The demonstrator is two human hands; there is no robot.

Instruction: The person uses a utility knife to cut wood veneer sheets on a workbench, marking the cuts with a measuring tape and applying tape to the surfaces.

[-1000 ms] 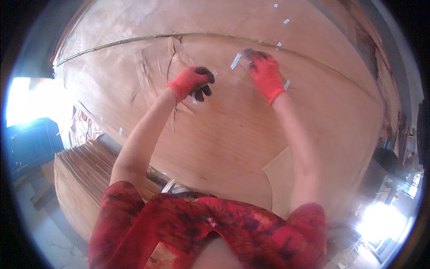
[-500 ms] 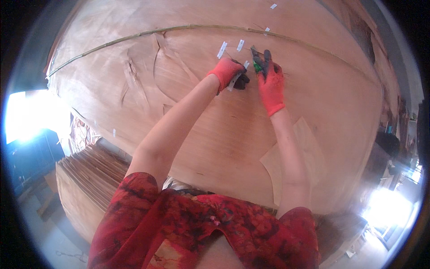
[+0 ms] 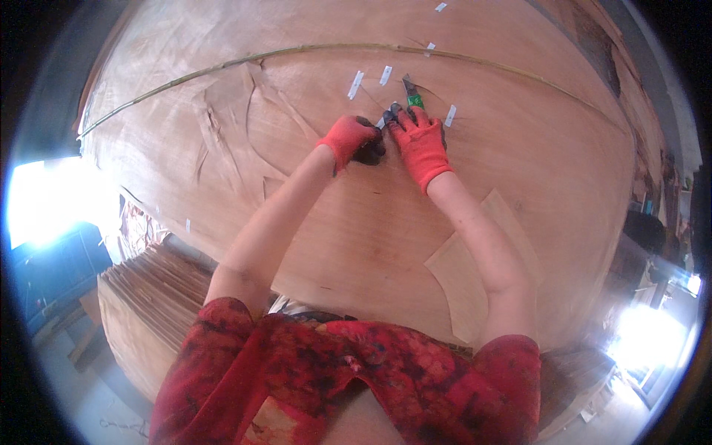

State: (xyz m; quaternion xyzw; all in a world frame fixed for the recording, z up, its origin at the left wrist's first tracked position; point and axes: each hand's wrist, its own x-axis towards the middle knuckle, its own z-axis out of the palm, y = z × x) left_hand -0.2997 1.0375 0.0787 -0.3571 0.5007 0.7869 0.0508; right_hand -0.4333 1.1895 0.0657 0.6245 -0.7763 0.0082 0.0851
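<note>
Both my hands wear red gloves with dark fingertips and work on a wide sheet of pale brown wood veneer [image 3: 356, 215]. My left hand [image 3: 354, 141] is curled closed against the veneer; what its fingers hold, if anything, is hidden. Close to its right, my right hand [image 3: 420, 142] grips a knife [image 3: 412, 95] with a green part and a dark blade pointing away from me. Its fingertips press down by a small white tape strip [image 3: 381, 123] between the hands. Another strip of white tape [image 3: 451, 116] lies right of the knife, and two more lie beyond my left hand.
A long thin greenish stick [image 3: 326, 47] arches across the far part of the veneer. Torn, lifted veneer pieces [image 3: 222, 119] lie at left. A loose patch [image 3: 475, 274] is under my right forearm. At lower left stands a stack of veneer sheets [image 3: 152, 297].
My right hand has moved left and nearer, turning its fingers down onto the veneer beside my left hand. The left hand has shifted slightly left. A tape strip now shows at right.
</note>
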